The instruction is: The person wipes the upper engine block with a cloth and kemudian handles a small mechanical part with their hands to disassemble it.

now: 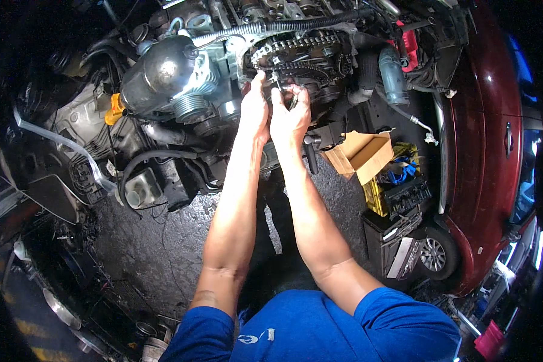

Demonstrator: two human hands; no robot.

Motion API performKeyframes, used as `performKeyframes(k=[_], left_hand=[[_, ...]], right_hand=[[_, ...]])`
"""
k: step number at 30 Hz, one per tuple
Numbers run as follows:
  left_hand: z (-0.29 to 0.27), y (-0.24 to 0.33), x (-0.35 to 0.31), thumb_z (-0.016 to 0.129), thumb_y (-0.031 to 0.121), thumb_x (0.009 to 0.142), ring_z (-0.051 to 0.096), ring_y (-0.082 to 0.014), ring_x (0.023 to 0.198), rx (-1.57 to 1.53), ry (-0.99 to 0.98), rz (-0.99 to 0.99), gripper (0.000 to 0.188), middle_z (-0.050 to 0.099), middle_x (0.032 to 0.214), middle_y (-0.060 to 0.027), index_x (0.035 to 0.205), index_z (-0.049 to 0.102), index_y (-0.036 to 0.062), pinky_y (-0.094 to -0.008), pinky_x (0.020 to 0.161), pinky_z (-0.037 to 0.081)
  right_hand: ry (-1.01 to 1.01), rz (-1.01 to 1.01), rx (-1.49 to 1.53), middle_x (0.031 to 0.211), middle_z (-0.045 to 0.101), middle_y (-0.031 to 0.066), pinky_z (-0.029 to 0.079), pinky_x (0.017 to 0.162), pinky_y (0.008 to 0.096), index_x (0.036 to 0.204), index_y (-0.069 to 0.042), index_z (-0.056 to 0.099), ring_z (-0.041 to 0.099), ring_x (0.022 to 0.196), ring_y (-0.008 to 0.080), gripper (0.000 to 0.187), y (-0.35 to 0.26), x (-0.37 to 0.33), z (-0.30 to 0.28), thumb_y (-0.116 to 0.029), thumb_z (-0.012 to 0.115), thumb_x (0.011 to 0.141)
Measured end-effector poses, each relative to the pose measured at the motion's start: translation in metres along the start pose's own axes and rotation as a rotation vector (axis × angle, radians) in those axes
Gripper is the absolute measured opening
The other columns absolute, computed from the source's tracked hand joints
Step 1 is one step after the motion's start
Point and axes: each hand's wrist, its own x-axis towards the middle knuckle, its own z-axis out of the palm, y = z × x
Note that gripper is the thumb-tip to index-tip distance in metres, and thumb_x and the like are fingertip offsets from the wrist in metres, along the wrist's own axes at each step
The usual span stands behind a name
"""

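Note:
Both arms reach forward to an opened car engine, where a timing chain (295, 43) curves across the exposed front. My left hand (254, 111) is closed at the lower left edge of that opening, thumb pointing up and the other fingers mostly hidden. Just beside it, my right hand (291, 117) is pinched, thumb and fingertips together, at a small metal piece too small to name. The fingertips of both hands nearly meet just below the chain. A ribbed black hose (283, 25) runs above them.
A rounded dark metal housing (158, 67) and a ribbed pulley (190, 108) sit left of my hands. To the right are a translucent hose (393, 75), an open cardboard box (368, 154), a yellow crate (375, 196) and a dark red car (485, 120). The floor (145, 241) looks wet.

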Motion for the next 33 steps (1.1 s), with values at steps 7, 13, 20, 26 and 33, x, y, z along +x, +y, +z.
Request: performKeyframes(k=[7, 13, 20, 26, 33], left_hand=[[-0.005, -0.006, 0.002, 0.053, 0.037, 0.107, 0.071, -0.0204, 0.083, -0.06, -0.062, -0.013, 0.036, 0.073, 0.101, -0.01, 0.118, 0.063, 0.0043, -0.0336, 0.077, 0.059], [-0.01, -0.011, 0.006, 0.054, 0.038, 0.106, 0.072, -0.02, 0.079, -0.078, -0.076, -0.002, 0.037, 0.075, 0.099, -0.0103, 0.118, 0.063, 0.0045, -0.0307, 0.071, 0.06], [-0.018, -0.014, -0.001, 0.052, 0.041, 0.107, 0.073, -0.0205, 0.08, -0.072, -0.077, -0.04, 0.042, 0.076, 0.1, -0.0114, 0.115, 0.067, 0.0026, -0.0315, 0.073, 0.06], [-0.021, -0.018, -0.022, 0.049, 0.046, 0.107, 0.072, -0.0233, 0.087, -0.091, -0.115, -0.053, 0.051, 0.075, 0.103, -0.0136, 0.12, 0.064, -0.0005, -0.036, 0.083, 0.059], [-0.042, -0.035, -0.066, 0.041, 0.041, 0.11, 0.07, -0.0251, 0.092, -0.155, -0.119, -0.07, 0.05, 0.071, 0.112, -0.0168, 0.125, 0.06, -0.0033, -0.0393, 0.088, 0.058]], right_hand=[[-0.02, -0.055, -0.058, 0.096, 0.065, 0.0116, 0.051, 0.083, 0.0368, 0.107, 0.001, 0.063, 0.063, 0.088, 0.0225, 0.03, 0.005, 0.0, -0.004, -0.018, 0.077, 0.089], [-0.019, -0.086, 0.017, 0.097, 0.066, 0.012, 0.052, 0.081, 0.0381, 0.103, 0.0, 0.064, 0.066, 0.087, 0.0246, 0.026, 0.01, 0.0, -0.005, -0.015, 0.078, 0.087], [-0.046, -0.09, 0.017, 0.095, 0.066, 0.0108, 0.053, 0.081, 0.037, 0.104, 0.0, 0.063, 0.066, 0.087, 0.0227, 0.026, 0.013, -0.008, -0.008, -0.013, 0.078, 0.088], [-0.082, -0.042, 0.039, 0.096, 0.066, 0.0092, 0.052, 0.08, 0.0347, 0.105, 0.0, 0.063, 0.064, 0.086, 0.0197, 0.025, 0.012, -0.027, -0.019, -0.013, 0.077, 0.09], [-0.164, 0.096, 0.118, 0.088, 0.06, -0.0014, 0.044, 0.071, 0.0255, 0.101, -0.004, 0.065, 0.051, 0.079, 0.0068, 0.019, 0.017, -0.069, -0.048, -0.015, 0.077, 0.092]])
